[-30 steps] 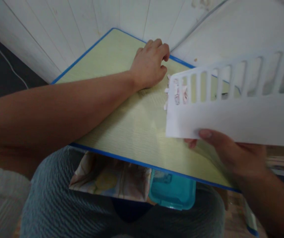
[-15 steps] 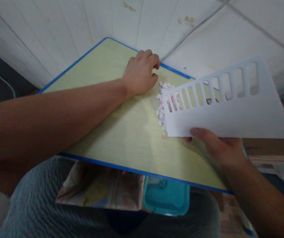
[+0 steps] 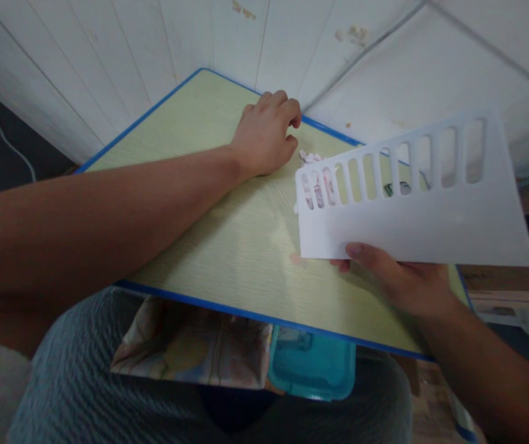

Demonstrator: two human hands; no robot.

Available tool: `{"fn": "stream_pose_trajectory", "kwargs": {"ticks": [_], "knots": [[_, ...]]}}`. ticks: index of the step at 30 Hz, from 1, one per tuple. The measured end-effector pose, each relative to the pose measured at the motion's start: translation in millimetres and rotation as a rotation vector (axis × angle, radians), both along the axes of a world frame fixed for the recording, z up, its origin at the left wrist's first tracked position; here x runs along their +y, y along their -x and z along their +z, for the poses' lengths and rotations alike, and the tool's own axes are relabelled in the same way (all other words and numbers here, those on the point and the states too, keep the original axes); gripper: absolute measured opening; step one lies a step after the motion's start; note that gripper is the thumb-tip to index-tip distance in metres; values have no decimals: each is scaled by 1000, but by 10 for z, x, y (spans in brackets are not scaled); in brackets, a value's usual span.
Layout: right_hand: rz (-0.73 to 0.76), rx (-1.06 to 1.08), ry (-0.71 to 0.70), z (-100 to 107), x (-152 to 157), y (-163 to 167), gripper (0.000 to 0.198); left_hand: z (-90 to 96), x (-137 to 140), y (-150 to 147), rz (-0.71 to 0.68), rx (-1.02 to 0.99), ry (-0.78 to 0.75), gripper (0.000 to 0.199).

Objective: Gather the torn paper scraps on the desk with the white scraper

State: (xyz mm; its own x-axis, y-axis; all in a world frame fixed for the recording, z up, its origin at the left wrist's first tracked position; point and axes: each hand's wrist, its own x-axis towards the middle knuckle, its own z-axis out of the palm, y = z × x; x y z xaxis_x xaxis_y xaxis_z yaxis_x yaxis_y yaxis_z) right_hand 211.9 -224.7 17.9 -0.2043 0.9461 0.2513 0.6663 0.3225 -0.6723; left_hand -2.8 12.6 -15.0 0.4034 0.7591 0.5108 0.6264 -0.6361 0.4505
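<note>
My right hand (image 3: 398, 277) grips a white slotted panel (image 3: 385, 231) by its lower edge, thumb on the near face. Along its upper part runs a row of rounded slots. Whether it is card or plastic I cannot tell. Behind the panel's left end lies a pile of small paper scraps (image 3: 309, 158), mostly hidden, with pinkish and grey bits showing through the slots. My left hand (image 3: 269, 132) is near the table's back edge, left of the scraps. Its fingers are curled, the thumb stands apart from them, and I see nothing held.
The pale yellow-green table (image 3: 218, 234) has a blue rim and meets a white panelled wall (image 3: 200, 37). Below the front edge, a patterned fabric container (image 3: 195, 354) and a turquoise plastic box (image 3: 313, 367) sit by my legs. A cable (image 3: 366, 52) runs along the wall.
The panel has shifted slightly left in my right hand and now covers more of the paper scraps. My left hand keeps nearly the same place and pose.
</note>
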Motion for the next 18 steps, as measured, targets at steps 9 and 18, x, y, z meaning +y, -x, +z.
{"fn": "stream_pose_trajectory", "kwargs": {"ticks": [9, 18], "knots": [[120, -157, -19, 34, -47, 129, 27, 1, -31, -25, 47, 55, -52, 40], [165, -170, -14, 91, -153, 174, 19, 51, -58, 4, 17, 74, 3, 37]]}}
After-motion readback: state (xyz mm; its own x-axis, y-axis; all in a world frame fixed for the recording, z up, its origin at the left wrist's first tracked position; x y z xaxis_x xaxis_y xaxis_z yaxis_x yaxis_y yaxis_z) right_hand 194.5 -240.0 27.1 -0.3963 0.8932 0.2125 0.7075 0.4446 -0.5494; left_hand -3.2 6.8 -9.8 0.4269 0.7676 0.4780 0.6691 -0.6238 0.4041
